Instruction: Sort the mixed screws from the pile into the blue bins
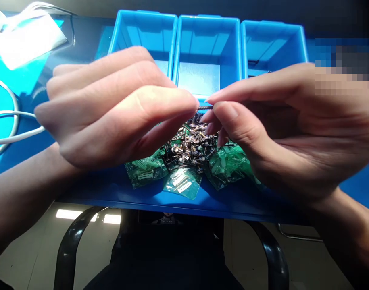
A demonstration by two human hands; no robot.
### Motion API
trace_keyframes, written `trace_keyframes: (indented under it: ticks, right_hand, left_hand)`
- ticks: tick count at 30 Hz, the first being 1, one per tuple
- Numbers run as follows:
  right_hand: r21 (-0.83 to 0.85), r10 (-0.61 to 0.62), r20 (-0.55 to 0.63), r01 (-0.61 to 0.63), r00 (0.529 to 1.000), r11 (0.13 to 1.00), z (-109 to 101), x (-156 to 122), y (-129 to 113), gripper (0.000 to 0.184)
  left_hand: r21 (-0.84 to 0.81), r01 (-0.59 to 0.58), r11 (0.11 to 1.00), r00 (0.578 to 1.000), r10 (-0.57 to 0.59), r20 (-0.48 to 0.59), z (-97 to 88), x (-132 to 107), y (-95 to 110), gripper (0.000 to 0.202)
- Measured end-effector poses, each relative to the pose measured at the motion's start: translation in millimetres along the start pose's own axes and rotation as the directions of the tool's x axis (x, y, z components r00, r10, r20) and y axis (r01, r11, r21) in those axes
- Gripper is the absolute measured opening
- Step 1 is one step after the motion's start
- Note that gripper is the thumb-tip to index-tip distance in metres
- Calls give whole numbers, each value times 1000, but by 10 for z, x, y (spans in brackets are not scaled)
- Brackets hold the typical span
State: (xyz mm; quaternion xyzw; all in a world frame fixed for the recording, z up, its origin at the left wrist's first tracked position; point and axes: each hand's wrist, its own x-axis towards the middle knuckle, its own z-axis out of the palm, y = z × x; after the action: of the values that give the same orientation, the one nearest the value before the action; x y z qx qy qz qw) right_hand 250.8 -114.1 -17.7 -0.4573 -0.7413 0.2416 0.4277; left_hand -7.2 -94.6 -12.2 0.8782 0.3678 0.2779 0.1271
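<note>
A dark threaded screw (205, 108) is stretched between the fingertips of both hands, above the table. My left hand (120, 104) pinches one end between thumb and forefinger, its other fingers curled. Thumb and forefinger of my right hand (287, 117) close on the opposite end. Both ends of the screw are hidden by fingertips. Below lies a heap of mixed screws (188, 143), some silvery, some dark. Around the heap's near side are green-tinted clear bags: one with pale plugs (182, 183), another bag (146, 171) to the left, and a crumpled bag (226, 165) to the right.
Three blue bins stand in a row behind the heap: a left bin (146, 18), a middle bin (208, 22) and a right bin (273, 26) with a few dark slender pieces inside. White cables (15, 117) and a bright white sheet (33, 38) lie at left on the blue table (172, 203).
</note>
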Motion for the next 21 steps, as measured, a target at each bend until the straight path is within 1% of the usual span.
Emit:
trace_keyframes:
  ticks: [2,3,4,5,7,8,9,12,14,15,16,17,18,19,21]
  right_hand:
    - [49,25,33,-27,999,998,-8,3,-15,7]
    - [65,46,66,-50,997,997,-13,3,-19,9]
    - [75,28,58,-32,998,997,-16,2,-21,11]
    - [67,-14,28,12,1000,998,-20,0,-21,11]
    - [1,-76,-22,76,997,997,-26,-1,-23,4]
    - [-17,-88,-36,87,995,996,-29,2,-28,3]
    - [-16,-85,-38,85,996,996,-33,8,-37,5]
    - [46,-13,45,10,999,999,-38,30,-71,10]
    - [19,-14,28,13,1000,1000,-30,30,-72,5]
    - [-14,-25,-6,25,1000,1000,-23,24,-62,3]
    - [-20,-63,-58,62,996,998,-16,15,-45,3]
    - [-8,-96,-91,96,991,995,-10,6,-25,3]
    - [14,-107,-100,109,989,994,-6,-1,-4,4]
    - [48,-113,-87,117,990,992,-4,-2,16,6]
    - [96,-120,-61,126,991,987,-9,15,43,9]
  left_hand:
    - [-75,44,996,999,-45,-5,-58,-6,112,29]
    - [-90,36,995,999,-39,-29,-73,-5,139,27]
    - [-93,35,995,999,-38,-32,-81,0,151,25]
    - [-90,31,995,999,-35,-36,-84,7,155,25]
    - [-72,23,997,999,-26,-33,-84,24,166,24]
    - [-64,22,998,999,-24,-24,-84,34,182,26]
    - [-56,24,998,1000,-25,-17,-85,45,206,29]
    - [-23,12,1000,999,-13,-37,-76,73,262,53]
    - [21,-13,1000,999,14,-42,-31,86,195,64]
    - [48,-62,997,996,65,-63,7,94,114,63]
    - [89,-113,990,992,118,-53,55,102,5,61]
    - [142,-296,945,935,317,-160,109,114,-121,51]
    - [197,-449,872,834,488,-259,163,127,-250,47]
    - [235,-475,848,807,527,-267,209,139,-366,49]
    - [210,-484,850,800,526,-287,259,155,-509,46]
